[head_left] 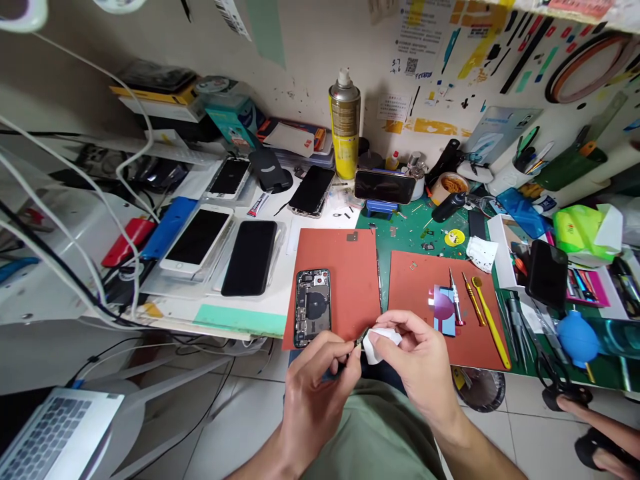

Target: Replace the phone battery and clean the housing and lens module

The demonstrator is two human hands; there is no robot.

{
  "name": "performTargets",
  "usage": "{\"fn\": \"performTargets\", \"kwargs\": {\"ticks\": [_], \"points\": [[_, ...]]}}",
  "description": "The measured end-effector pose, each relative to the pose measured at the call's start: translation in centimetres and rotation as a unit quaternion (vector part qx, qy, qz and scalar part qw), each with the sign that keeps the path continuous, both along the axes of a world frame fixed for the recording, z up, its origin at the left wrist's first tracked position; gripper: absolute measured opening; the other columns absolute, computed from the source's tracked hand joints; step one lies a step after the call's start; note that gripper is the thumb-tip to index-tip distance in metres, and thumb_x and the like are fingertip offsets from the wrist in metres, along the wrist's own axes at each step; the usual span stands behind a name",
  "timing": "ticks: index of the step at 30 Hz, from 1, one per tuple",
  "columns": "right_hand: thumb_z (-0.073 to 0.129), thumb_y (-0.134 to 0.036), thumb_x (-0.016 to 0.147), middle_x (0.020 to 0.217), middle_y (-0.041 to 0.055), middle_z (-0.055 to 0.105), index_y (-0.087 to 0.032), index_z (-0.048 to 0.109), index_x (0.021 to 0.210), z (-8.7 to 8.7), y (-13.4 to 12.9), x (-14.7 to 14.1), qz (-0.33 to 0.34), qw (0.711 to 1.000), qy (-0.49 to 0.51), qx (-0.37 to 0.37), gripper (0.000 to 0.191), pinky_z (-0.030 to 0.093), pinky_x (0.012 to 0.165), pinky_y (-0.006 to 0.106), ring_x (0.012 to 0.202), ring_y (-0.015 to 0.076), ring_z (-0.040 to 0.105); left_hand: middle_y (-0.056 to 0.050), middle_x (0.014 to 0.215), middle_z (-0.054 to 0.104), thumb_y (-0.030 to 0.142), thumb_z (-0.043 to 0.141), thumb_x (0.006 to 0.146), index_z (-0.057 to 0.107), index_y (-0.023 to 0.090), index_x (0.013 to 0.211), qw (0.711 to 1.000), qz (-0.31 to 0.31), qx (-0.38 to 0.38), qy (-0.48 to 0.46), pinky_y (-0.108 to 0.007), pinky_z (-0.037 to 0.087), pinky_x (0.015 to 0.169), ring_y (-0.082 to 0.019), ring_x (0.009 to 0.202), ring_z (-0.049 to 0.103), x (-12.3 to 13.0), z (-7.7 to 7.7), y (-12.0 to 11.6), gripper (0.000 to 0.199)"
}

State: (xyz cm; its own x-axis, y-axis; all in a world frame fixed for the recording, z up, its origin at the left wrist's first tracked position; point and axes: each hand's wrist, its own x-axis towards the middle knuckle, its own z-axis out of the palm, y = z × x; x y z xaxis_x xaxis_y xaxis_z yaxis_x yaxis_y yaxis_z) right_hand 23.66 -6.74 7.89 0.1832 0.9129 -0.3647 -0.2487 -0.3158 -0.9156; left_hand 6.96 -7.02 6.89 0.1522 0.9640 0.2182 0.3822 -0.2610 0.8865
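Between the fingertips of my left hand (323, 380) is a small dark part (361, 337), held near the table's front edge. My right hand (417, 360) pinches a white tissue (377, 345), which touches the small part. An opened phone (313, 308) with its inner components showing lies on the left brown mat (350, 280), just beyond my left hand. On the right brown mat (415, 280) are a small lit screen piece (444, 310), screwdrivers (473, 298) and a yellow-handled tool (491, 323).
Several phones lie at the left, among them a black one (249, 258). A yellow spray can (345, 123) stands at the back. To the right are a blue air blower (577, 339), tweezers and scissors (555, 380). Another person's feet show at the lower right.
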Motion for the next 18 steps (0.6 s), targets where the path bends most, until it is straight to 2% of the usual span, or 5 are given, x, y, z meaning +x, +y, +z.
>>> {"fn": "performTargets", "kwargs": {"ticks": [5,11,15,18], "points": [[0.088,-0.03,0.079,0.081,0.0013,0.073,-0.021,0.078,0.094,-0.2,-0.1,-0.1,-0.011,0.999,0.035,-0.004,0.02,0.055,0.065,0.022,0.072,0.0138,0.066,0.005,0.078,0.058,0.01,0.068,0.098,0.07,0.024,0.097,1.0,0.002,0.012,0.011,-0.021,0.043,0.062,-0.01,0.065,0.049,-0.1,-0.2,-0.2,0.014],[0.089,-0.032,0.078,0.079,0.0015,0.072,-0.021,0.078,0.093,0.1,0.0,-0.2,-0.018,0.999,0.04,-0.009,0.022,0.054,0.063,0.023,0.07,0.0138,0.064,0.004,0.076,0.059,0.015,0.068,0.1,0.071,0.024,0.09,1.0,0.013,-0.023,-0.015,-0.022,0.042,0.061,-0.011,0.064,0.049,0.1,0.1,-0.3,0.013],[0.09,-0.033,0.077,0.079,0.0019,0.072,-0.021,0.078,0.091,0.4,-0.3,0.2,-0.009,0.999,0.026,-0.021,0.022,0.055,0.062,0.022,0.069,0.0138,0.064,0.002,0.075,0.06,0.022,0.071,0.099,0.073,0.023,0.086,0.992,0.026,-0.093,-0.081,-0.023,0.042,0.062,-0.012,0.066,0.052,0.0,0.1,-0.2,0.014],[0.091,-0.033,0.078,0.08,0.0022,0.074,-0.022,0.079,0.091,0.4,-0.9,0.9,-0.007,1.0,0.021,-0.017,0.021,0.056,0.063,0.022,0.07,0.014,0.066,0.001,0.074,0.059,0.029,0.076,0.095,0.074,0.021,0.078,0.964,0.027,-0.199,-0.176,-0.023,0.042,0.061,-0.012,0.066,0.052,-0.2,0.2,0.4,0.019]]}}
